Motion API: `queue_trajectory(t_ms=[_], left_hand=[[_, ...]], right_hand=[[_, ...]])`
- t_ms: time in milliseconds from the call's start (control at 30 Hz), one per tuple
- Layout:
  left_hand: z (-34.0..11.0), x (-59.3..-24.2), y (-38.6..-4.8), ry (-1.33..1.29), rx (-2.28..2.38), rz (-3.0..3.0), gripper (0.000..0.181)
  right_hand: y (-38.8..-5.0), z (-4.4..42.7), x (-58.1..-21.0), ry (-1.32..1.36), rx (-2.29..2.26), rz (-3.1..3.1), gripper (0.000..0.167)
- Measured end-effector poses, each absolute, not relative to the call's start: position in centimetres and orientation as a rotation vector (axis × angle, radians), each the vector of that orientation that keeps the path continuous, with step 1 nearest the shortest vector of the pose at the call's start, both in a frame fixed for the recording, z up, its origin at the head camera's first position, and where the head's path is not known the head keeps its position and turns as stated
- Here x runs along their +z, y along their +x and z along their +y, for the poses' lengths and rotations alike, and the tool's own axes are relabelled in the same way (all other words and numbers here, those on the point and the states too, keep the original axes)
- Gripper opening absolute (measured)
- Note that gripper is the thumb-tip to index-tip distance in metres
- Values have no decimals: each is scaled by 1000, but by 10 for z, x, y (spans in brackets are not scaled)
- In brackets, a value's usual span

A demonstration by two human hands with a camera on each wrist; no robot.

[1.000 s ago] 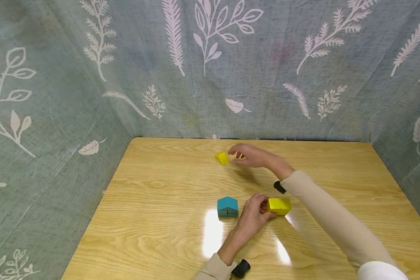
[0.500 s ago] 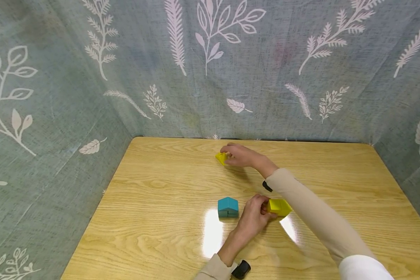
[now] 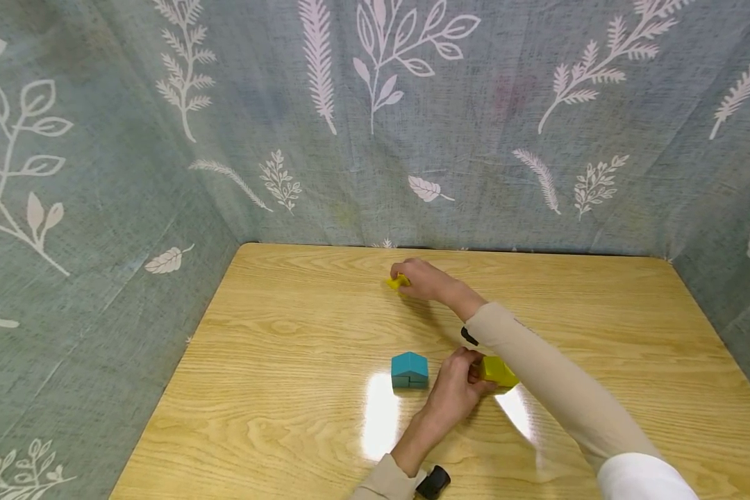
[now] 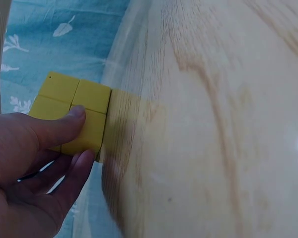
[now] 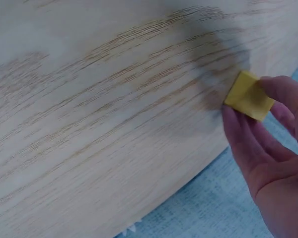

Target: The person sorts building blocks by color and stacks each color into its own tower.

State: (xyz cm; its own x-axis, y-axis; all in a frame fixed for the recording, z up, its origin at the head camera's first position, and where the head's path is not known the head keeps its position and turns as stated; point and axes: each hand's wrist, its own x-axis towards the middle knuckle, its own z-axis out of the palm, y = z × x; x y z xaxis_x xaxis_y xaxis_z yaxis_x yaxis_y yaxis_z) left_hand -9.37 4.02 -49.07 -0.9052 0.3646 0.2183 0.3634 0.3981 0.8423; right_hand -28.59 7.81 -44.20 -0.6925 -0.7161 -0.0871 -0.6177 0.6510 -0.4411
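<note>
In the head view, my left hand [image 3: 453,390] grips a group of yellow cubes [image 3: 498,373] standing on the table right of centre. The left wrist view shows several yellow cubes [image 4: 59,88] set two by two, with the thumb across their face and fingertips at a lower corner. Farther back, my right hand [image 3: 426,280] pinches a small yellow triangular block [image 5: 249,96] between thumb and fingers. Much of that block is covered by the fingers in the head view. Left of my left hand, untouched, sits a teal house-shaped group of blocks [image 3: 409,371] with a peaked top.
A wood-grain table [image 3: 275,389] lies under everything. Grey-green cloth [image 3: 350,187] with white leaf prints hangs behind it and along both sides. My right sleeve [image 3: 556,382] reaches over the table, close by the yellow cubes and partly covering them.
My right hand has moved left to the yellow triangular block, and its fingers have closed on it. My left hand has stayed at the yellow cubes.
</note>
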Motion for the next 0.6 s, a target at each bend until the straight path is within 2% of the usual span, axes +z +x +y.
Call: queue_trajectory(t_ms=[167, 400, 600], left_hand=[[41, -490, -93, 657, 1579, 2623, 32], [41, -489, -95, 638, 1562, 2599, 31], [41, -488, -95, 642, 1565, 2606, 30]], right_hand=[[-285, 80, -440, -1007, -603, 2567, 38], [-285, 88, -436, -1051, -664, 2509, 26], [-281, 100, -429, -1078, -728, 2478, 25]])
